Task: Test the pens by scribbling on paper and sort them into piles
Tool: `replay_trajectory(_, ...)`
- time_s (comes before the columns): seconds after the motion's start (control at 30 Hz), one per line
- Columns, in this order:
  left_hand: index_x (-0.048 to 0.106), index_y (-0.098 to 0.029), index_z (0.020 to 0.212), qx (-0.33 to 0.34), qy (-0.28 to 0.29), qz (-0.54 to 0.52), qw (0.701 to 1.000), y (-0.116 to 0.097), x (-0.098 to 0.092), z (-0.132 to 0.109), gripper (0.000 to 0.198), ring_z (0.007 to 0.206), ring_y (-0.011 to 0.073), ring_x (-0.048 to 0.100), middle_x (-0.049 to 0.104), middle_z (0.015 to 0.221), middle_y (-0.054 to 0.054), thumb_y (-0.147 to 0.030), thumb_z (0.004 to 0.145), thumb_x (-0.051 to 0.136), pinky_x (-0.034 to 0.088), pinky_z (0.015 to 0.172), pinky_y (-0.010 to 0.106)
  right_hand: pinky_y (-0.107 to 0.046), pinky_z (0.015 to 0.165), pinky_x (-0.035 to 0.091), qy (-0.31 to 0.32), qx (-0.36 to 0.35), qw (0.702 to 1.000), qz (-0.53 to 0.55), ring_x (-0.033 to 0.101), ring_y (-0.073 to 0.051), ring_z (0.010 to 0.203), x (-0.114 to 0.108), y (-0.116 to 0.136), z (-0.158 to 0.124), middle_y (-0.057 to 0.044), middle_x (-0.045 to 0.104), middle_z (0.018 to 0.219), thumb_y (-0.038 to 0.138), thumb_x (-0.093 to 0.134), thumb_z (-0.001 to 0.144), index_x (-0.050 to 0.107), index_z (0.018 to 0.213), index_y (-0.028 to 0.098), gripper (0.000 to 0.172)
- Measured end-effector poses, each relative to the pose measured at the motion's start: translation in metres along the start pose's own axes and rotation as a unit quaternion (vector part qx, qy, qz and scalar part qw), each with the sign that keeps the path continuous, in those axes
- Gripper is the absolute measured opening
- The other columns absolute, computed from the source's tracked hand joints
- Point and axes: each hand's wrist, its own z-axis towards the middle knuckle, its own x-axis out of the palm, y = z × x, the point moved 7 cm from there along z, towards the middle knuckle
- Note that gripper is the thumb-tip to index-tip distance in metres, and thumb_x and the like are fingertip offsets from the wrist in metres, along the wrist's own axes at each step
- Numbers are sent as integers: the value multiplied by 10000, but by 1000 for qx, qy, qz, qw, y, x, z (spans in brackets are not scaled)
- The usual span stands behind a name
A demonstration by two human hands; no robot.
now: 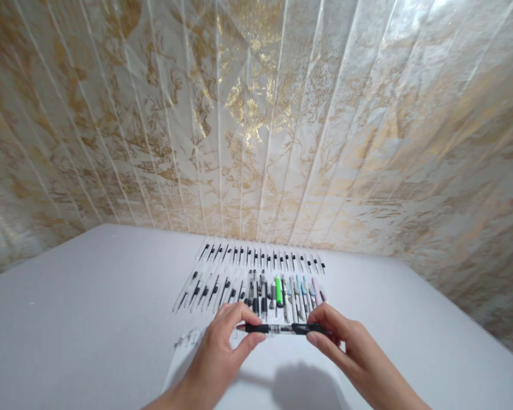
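Note:
A black pen (286, 328) with a clear middle section lies level between my two hands, above white paper (248, 370). My left hand (228, 341) is closed on its dark grip end, thumb below and forefinger above. At the other end, my right hand (336, 333) pinches the black barrel between thumb and fingers. The pen's pointed tip sticks out to the left, past my left fingers. Just beyond the hands stands a row of assorted pens, among them a bright green one (278, 290) and a pink one (316, 290).
Several clear sleeves with black-capped refills (215, 290) lie left of the pens. A farther row of similar clear pieces (256, 259) runs across the white table (89, 307). Behind the table hangs a pleated gold-and-white curtain (248, 114). Scribbles (190, 339) mark the paper's upper left.

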Motion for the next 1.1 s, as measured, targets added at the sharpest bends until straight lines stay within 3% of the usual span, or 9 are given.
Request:
replay_trajectory(0.13,612,-234,830,4,9,0,1000,0,1,0,59,846,208,590,621,848,-3,-181,821,637,450,782,327,-238,499,291,14,32,999,11,388,-125,484,6,-9,1,52,407,517,550,289,960,532,702,204,495)
replay_trajectory(0.3,616,-232,843,-22,-1,2,1000,2,-1,0,38,846,212,595,628,851,0,-209,832,644,454,798,340,-233,582,377,-30,-22,999,15,487,-144,625,0,3,-1,4,589,774,462,496,908,541,996,231,252)
replay_trajectory(0.37,616,-233,839,-11,-4,13,1000,1,-1,1,39,851,215,592,631,847,-1,-207,836,645,453,795,340,-228,557,356,-26,-18,999,9,457,-140,596,0,4,-1,23,546,700,458,489,911,542,928,232,233)
replay_trajectory(0.53,611,-228,818,47,6,42,998,-7,1,0,67,827,214,574,633,814,-2,-172,849,632,455,754,326,-228,485,267,-16,26,1000,6,357,-120,490,3,-5,2,57,377,523,554,360,928,435,664,225,428)
replay_trajectory(0.67,591,-222,816,95,-3,71,993,-16,-1,1,112,798,203,563,625,796,-14,-123,851,631,437,739,320,-223,464,259,-16,46,998,29,356,-114,455,6,-10,3,61,381,492,611,369,903,463,666,221,466)
replay_trajectory(0.83,555,-223,835,209,-14,98,973,-33,-2,-3,139,793,192,567,648,832,-17,-105,874,618,410,751,325,-223,455,256,2,74,993,87,315,-102,418,11,-15,2,73,368,450,682,350,883,508,668,204,547)
replay_trajectory(0.97,575,-238,948,153,0,99,983,-25,-1,-2,82,841,217,578,654,890,9,-209,891,626,444,749,329,-220,470,263,-23,40,990,131,311,-101,467,7,-8,3,74,370,503,679,391,880,450,673,213,513)
replay_trajectory(1.03,589,-256,1052,110,22,107,988,-18,-1,1,142,868,229,580,660,927,21,-305,919,597,450,767,342,-220,474,276,-49,20,989,139,330,-108,497,1,-5,3,70,377,549,646,418,891,491,742,209,468)
replay_trajectory(1.1,618,-262,1040,108,50,127,985,-18,1,4,150,857,227,582,668,901,18,-341,966,514,428,785,354,-218,476,292,-74,8,988,132,346,-113,512,-5,-4,2,68,381,578,609,441,901,540,834,203,423)
